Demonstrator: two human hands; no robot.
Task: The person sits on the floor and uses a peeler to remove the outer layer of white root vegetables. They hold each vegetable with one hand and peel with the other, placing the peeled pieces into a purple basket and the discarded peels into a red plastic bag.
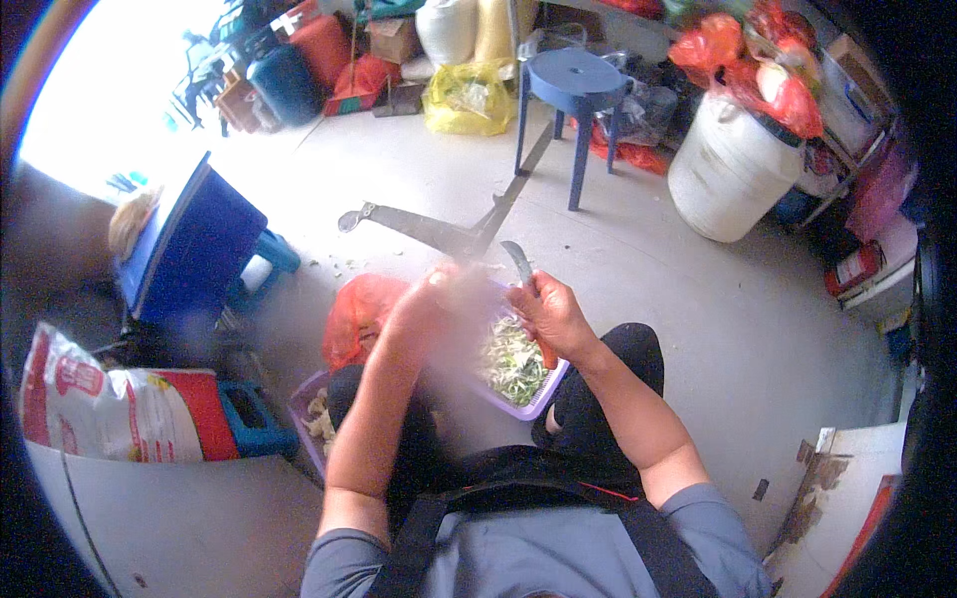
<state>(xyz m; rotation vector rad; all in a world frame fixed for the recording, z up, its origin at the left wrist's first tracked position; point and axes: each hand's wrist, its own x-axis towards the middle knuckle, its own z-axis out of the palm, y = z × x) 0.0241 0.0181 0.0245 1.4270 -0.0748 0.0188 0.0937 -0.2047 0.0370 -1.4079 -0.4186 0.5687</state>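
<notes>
A knife [519,260] with a curved blade and an orange handle is held in my right hand [553,310], its blade pointing up and away. To its left, over the purple plastic basket [540,410], is my left hand [434,299]; a blurred patch hides its fingers and anything in them. Chopped pale and green vegetable pieces [516,366] lie in that basket between my knees. Beside my left forearm is a red mesh bag [355,318]. Partly behind that forearm, a second purple basket [305,396] holds pale pieces [321,422] that I cannot identify.
A blue plastic stool [576,78] stands ahead, with a white barrel [729,168] to its right topped by red bags. At left are a blue bin [202,247] and a printed white-and-red sack [149,411]. A yellow bag [469,101] sits at the back. Scraps dot the floor.
</notes>
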